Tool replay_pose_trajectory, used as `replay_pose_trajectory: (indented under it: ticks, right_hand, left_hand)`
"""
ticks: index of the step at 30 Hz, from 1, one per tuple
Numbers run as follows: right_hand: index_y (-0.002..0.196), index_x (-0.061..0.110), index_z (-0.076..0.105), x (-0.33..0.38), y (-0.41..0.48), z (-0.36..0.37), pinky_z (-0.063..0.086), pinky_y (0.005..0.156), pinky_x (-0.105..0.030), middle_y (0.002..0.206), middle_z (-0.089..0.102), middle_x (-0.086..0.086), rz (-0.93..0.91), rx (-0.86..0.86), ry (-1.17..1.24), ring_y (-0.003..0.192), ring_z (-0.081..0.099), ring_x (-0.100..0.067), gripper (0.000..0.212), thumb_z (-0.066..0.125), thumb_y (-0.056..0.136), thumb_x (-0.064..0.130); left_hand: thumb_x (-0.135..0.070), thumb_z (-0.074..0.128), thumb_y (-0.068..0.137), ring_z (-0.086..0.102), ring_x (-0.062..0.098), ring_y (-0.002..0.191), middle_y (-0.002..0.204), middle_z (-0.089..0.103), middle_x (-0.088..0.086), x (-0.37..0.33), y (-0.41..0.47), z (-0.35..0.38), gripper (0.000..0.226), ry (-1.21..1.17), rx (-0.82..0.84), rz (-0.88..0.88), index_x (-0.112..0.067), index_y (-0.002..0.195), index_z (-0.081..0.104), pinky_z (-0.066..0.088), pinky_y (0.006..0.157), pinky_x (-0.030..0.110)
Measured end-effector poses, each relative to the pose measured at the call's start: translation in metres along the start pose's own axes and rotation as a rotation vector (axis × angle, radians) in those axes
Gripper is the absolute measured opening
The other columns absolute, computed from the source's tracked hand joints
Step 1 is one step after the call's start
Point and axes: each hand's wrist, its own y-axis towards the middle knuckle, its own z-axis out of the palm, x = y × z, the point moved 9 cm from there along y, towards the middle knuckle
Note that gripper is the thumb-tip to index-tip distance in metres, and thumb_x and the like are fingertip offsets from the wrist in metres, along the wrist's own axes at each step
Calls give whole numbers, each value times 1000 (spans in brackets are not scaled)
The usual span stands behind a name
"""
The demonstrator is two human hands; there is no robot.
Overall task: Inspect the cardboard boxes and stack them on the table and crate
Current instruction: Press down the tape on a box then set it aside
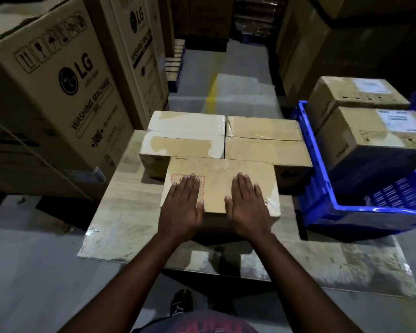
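One cardboard box [220, 179] is held down on the near part of the table [127, 200] by both palms. The left hand [181, 205] and the right hand [246, 205] are laid flat on its top face with fingers straight and close together, and nothing is gripped or pinched. Because no side of the box is clasped, a lift attempted from this hold is judged likely to fail, and a push is the only move that can be steered. A red-bordered label [175, 179] is partly covered by the left fingers, so a fault there could be missed during inspection. By the heel of the right hand a scrap of loose tape [267, 203] is seen at the corner, which could catch or peel if the box is dragged. Just beyond the fingertips, two taped boxes [185, 133] are set side by side. Whether they are touched by the near box cannot be told, and a hard shove could drive them toward the far edge. Outward of the right hand, a blue crate [322, 188] carries two further boxes [380, 138] that appear to sit tilted, so a knock to the crate could unsettle them. Outward of the left hand, tall washing-machine cartons [58, 92] are stood close, so little room is left for a swing on that side.
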Motion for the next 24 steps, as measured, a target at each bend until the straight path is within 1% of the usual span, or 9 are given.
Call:
replay_pose_trajectory:
  ticks: [3, 6, 8, 9, 11, 13, 16, 20, 24]
  right_hand:
    - [153, 4, 30, -1, -1, 0, 14, 123, -46, 162, 23, -14, 4, -8, -11, 151, 17, -25, 68, 19, 97, 42]
    - [156, 7, 19, 0, 7, -1, 3, 124, -42, 165, 10, -11, -14, 69, 21, 153, 4, -22, 78, 6, 93, 51]
    - [158, 9, 8, -6, 11, -2, -5, 123, -36, 166, -2, -8, -25, 136, 92, 153, -7, -19, 84, 1, 90, 57]
    - [158, 9, 5, -16, 14, -5, -5, 122, -35, 165, -6, -7, 3, 143, 135, 152, -9, -19, 84, 3, 91, 59]
    - [158, 7, 4, -44, 17, -12, -4, 123, -35, 165, -6, -9, 94, 119, 131, 152, -8, -20, 83, 7, 92, 58]
    - [157, 6, 6, -62, 17, -14, -3, 123, -38, 166, -2, -10, 137, 97, 37, 153, -6, -22, 85, 3, 91, 59]
    - [157, 6, 10, -62, 17, -12, -2, 122, -41, 166, 2, -11, 133, 81, -16, 153, -3, -23, 84, 2, 91, 58]
    - [157, 4, 7, -56, 22, -11, -6, 123, -42, 165, -1, -14, 134, 101, -16, 153, -7, -24, 82, 2, 92, 55]
    - [158, 8, 3, -14, 43, -5, -6, 123, -41, 165, -4, -11, -39, 183, 47, 152, -9, -22, 74, 9, 97, 49]
  left_hand:
    - [-36, 29, 98, 27, 24, 147, 157, 32, 11, 0, 1, -1, 61, -2, -6, 9, -6, 150, 35, 24, 118, 45]
    - [-41, 25, 96, 26, 23, 148, 158, 30, 10, 1, 7, 0, 65, 3, 43, 9, -7, 151, 33, 22, 120, 44]
    - [-48, 23, 93, 17, 21, 150, 162, 21, 8, 15, 15, 0, 73, -41, 82, -26, -9, 154, 24, 13, 122, 38]
    - [-51, 24, 92, 12, 20, 151, 163, 15, 8, 29, 21, -1, 76, -78, 94, -72, -9, 156, 19, 9, 122, 36]
    - [-54, 26, 93, 5, 21, 152, 164, 6, 9, 58, 30, -2, 80, -126, 112, -169, -8, 156, 12, 7, 122, 36]
    - [-57, 24, 93, 2, 21, 152, 165, -1, 9, 72, 35, 1, 83, -148, 147, -202, -8, 157, 6, 8, 123, 37]
    - [-56, 23, 94, 0, 23, 152, 165, -5, 10, 69, 34, 6, 83, -145, 156, -182, -6, 156, 3, 9, 123, 40]
    - [-47, 25, 93, 5, 30, 151, 163, 4, 19, 61, 40, 1, 79, -60, 150, -177, 0, 154, 11, 7, 123, 42]
    - [-38, 26, 96, 5, 27, 151, 163, 11, 15, 15, 64, -5, 68, 17, 155, 40, -4, 154, 18, -5, 120, 39]
